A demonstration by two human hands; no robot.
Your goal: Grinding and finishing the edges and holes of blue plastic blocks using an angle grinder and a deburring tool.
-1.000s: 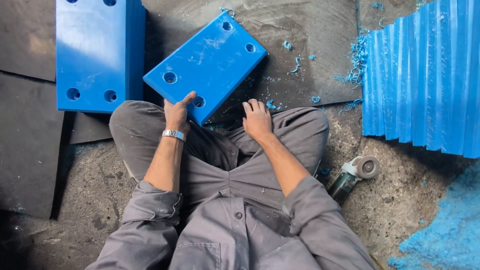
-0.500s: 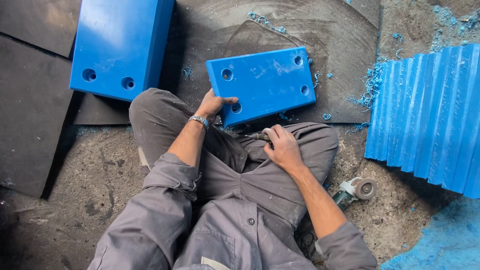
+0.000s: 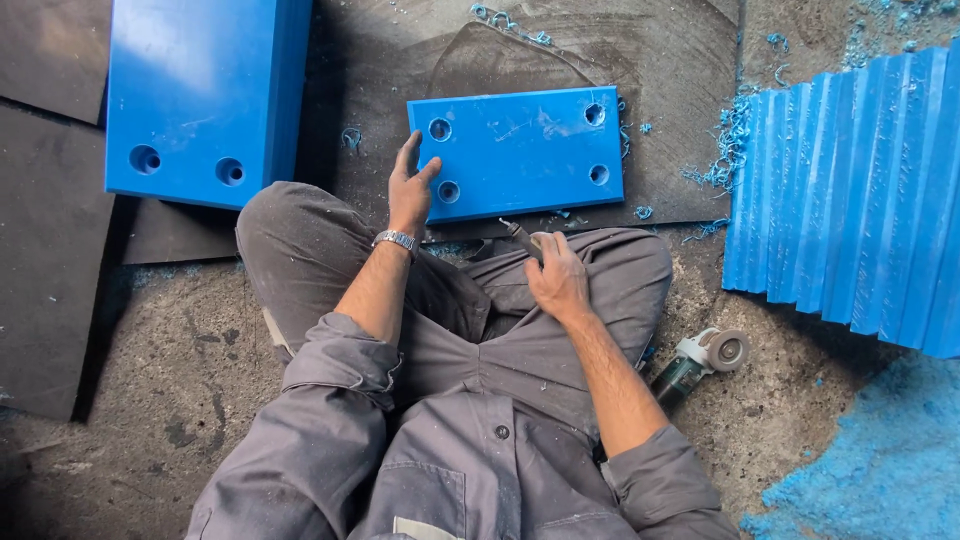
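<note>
Head view: left hand (image 3: 408,192) fingers spread, resting on blue plate (image 3: 520,152) left edge; right hand (image 3: 556,275) grips small tool (image 3: 521,237) just below plate.

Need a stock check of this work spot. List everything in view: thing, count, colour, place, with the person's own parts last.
Blue plate with four holes: one, blue, flat on the dark mat in front of the knees.
Larger blue block: one, blue, upper left, two holes showing near its lower edge.
Row of blue slabs: one row, blue, standing on edge at the right.
Blue shavings: scattered curls and a pile, blue, lower right and around the plate.
Angle grinder: one, dark green and grey, on the floor by the right arm.
Dark mat: grey-black, under the plate.
Left hand: touching the plate's left edge, wristwatch on.
Right hand: on the lap, closed on a small tool.
</note>
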